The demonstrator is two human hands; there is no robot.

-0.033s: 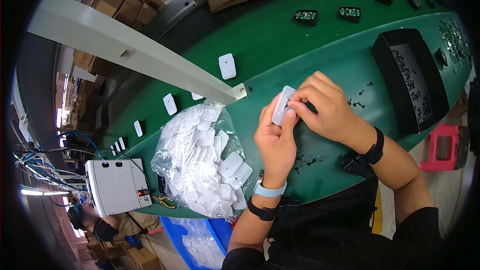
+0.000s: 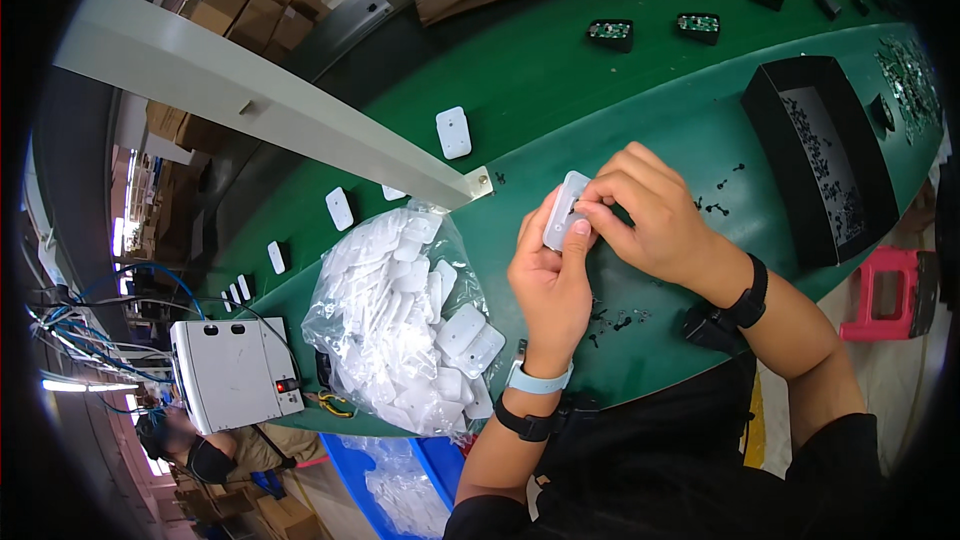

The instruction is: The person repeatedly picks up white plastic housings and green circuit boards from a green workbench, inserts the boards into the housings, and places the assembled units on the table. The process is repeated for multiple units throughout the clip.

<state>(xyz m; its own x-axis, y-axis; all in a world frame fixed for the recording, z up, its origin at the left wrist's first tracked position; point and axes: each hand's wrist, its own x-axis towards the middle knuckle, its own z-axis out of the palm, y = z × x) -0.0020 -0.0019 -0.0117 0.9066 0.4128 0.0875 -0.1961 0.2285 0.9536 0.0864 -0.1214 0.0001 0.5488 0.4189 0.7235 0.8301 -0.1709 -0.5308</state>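
One white, rounded-rectangular plastic plate (image 2: 567,198); two hands.
Left hand (image 2: 548,288) grips it above green surface (image 2: 690,140), long axis pointing away, slightly right; right hand (image 2: 648,218) at its face (can't tell its grip).

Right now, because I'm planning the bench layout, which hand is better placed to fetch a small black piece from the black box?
Probably the right hand: it is nearer the black box, though its fingers are at the white cover the left hand holds.
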